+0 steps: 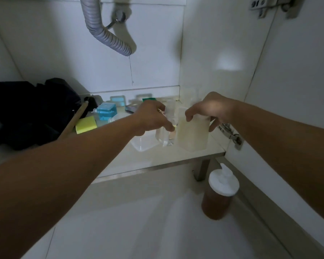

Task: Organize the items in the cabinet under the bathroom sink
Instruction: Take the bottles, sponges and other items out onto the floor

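Head view: left hand [153, 116] grips a clear plastic bottle [166, 133]; right hand [211, 109] curls around a milky translucent rectangular container [193, 135] on the white cabinet shelf [157, 159].

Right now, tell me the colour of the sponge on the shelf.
Yellow sponge, clearest in the head view.

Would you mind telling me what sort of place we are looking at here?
Most likely the cabinet under a sink: a ribbed drain hose hangs above a white shelf holding a sponge and bottles.

clear bottle [166, 134] and milky container [193, 133] stand upright, side by side, on shelf [176, 156].
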### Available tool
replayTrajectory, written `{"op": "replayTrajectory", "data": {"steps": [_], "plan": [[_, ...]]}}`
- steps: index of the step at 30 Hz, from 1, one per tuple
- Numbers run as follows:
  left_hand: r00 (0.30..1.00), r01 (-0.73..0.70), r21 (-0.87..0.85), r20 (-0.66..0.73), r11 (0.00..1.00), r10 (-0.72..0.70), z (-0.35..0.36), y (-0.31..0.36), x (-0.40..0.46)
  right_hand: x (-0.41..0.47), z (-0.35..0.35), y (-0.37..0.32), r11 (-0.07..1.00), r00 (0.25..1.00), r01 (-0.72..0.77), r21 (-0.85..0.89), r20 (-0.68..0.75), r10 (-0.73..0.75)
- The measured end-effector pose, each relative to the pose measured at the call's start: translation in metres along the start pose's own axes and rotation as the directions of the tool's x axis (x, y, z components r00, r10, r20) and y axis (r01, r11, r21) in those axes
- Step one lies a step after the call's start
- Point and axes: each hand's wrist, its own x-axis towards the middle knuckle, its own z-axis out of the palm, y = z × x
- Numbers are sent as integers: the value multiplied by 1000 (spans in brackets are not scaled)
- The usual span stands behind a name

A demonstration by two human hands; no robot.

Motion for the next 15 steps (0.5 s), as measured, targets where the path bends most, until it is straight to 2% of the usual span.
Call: {"op": "replayTrajectory", "data": {"steps": [7, 15], "plan": [[994, 42, 25, 97, 999, -44, 25, -28, -56, -41, 28, 36, 1000, 999, -13, -16, 47, 14], [982, 114, 23, 148, 993, -116, 74, -76, -90, -63, 74, 86, 983, 980, -174, -53, 88, 178]]}}
